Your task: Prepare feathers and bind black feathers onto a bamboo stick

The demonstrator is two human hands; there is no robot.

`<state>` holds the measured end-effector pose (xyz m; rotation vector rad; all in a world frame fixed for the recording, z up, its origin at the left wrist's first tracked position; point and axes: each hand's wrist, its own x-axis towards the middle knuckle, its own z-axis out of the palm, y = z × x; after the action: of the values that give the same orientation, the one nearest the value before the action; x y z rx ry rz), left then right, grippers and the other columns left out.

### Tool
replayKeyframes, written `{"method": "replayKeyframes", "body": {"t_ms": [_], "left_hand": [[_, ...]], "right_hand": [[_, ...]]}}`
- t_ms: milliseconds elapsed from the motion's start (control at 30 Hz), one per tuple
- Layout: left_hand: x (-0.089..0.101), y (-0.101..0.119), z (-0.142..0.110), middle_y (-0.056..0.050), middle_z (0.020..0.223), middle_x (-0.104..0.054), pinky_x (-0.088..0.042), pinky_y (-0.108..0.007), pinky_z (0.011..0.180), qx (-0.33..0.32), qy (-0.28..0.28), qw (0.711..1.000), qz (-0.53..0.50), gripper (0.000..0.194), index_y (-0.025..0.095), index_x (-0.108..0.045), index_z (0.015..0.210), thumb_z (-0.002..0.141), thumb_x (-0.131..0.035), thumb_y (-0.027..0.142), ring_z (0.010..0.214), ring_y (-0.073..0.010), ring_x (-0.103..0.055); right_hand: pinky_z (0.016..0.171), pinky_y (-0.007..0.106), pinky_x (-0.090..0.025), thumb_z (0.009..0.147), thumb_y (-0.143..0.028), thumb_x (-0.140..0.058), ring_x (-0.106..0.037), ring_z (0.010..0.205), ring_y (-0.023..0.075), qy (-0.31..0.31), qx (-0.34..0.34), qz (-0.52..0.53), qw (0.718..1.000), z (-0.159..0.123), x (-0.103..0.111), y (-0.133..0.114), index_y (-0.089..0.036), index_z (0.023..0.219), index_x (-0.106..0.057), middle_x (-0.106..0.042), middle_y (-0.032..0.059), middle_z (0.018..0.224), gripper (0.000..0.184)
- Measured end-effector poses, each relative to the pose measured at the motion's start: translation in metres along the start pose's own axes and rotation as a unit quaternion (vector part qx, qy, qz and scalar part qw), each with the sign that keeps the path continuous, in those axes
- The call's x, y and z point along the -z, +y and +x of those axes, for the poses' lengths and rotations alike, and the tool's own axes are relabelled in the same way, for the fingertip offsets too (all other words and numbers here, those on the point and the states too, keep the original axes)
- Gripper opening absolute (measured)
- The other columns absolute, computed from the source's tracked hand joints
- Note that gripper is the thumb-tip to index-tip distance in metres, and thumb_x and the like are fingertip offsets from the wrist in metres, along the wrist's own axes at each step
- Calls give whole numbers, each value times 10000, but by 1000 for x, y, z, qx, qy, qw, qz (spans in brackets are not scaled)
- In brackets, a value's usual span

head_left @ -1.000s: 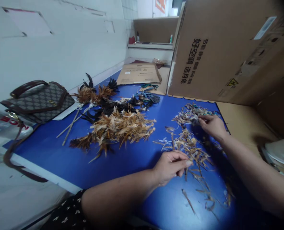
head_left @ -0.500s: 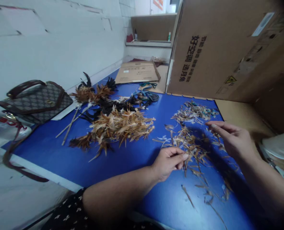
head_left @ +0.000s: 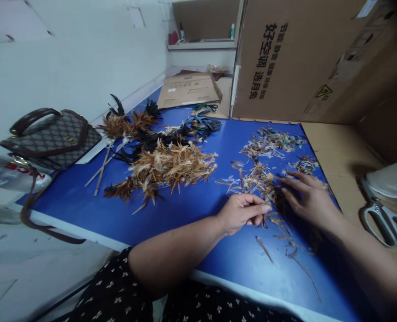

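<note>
My left hand (head_left: 242,214) is closed in a pinch at the near edge of a pile of loose brown feathers (head_left: 260,176). What lies between its fingertips is too small to make out. My right hand (head_left: 309,197) reaches over the right side of that pile, fingers apart and pointing left, low among the feathers. Behind it sits a heap of pale and teal scraps (head_left: 268,142). To the left, a bundle of golden-brown feathers (head_left: 175,165) lies on the blue table (head_left: 171,223), with black feathers (head_left: 145,147) behind it.
A patterned handbag (head_left: 54,138) and a plastic bottle (head_left: 14,174) stand at the left. Two thin sticks (head_left: 103,170) lie near the bag. A large cardboard box (head_left: 292,67) rises at the back right. Scissors (head_left: 384,219) rest at the right on cardboard.
My right hand has moved left and down onto the feather pile, and its fingers have spread from a pinch. The left hand stays pinched. The view has shifted slightly.
</note>
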<state>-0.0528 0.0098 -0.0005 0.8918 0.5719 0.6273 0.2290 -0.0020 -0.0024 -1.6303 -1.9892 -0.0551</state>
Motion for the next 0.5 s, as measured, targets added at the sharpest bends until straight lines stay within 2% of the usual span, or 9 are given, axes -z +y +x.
{"method": "replayKeyframes", "body": {"t_ms": [100,200,300,367,500], "left_hand": [[0,0,1,20,610,-663,-296,-241,524,2,-4,1000,-4,612,128,-771,949,727,-1038,631,522,-67,-536],[1,0,0,13,614,-670,-297,-243,524,4,-19,1000,-6,605,122,-781,941,724,-1044,622,525,-67,-543],[2,0,0,10,615,-674,-306,-244,530,11,-40,999,-4,599,119,-786,931,730,-1042,622,526,-64,-545],[1,0,-1,10,624,-682,-313,-244,530,19,-51,998,-5,604,123,-790,929,720,-1045,629,527,-63,-547],[0,0,-1,9,662,-701,-337,-243,535,28,-70,997,1,599,133,-799,912,677,-1073,610,548,-63,-568]], "right_hand": [[1203,641,-574,1112,-427,-587,-697,1441,410,-42,38,-60,997,4,-20,8,-267,1311,-888,-740,184,1540,395],[1185,729,-556,1090,-407,-610,-644,1477,500,-58,-6,-126,990,10,-23,21,-242,1328,-892,-716,225,1572,404],[1174,811,-514,1064,-388,-642,-599,1488,580,-35,-49,-164,985,15,-13,31,-215,1308,-894,-699,257,1586,391],[1198,789,-511,1077,-376,-624,-627,1470,552,-15,-26,-144,989,18,-9,30,-206,1287,-893,-722,256,1550,381],[1249,629,-544,1100,-333,-594,-693,1441,402,-9,56,-81,995,22,-18,12,-228,1230,-904,-775,193,1495,352]]}}
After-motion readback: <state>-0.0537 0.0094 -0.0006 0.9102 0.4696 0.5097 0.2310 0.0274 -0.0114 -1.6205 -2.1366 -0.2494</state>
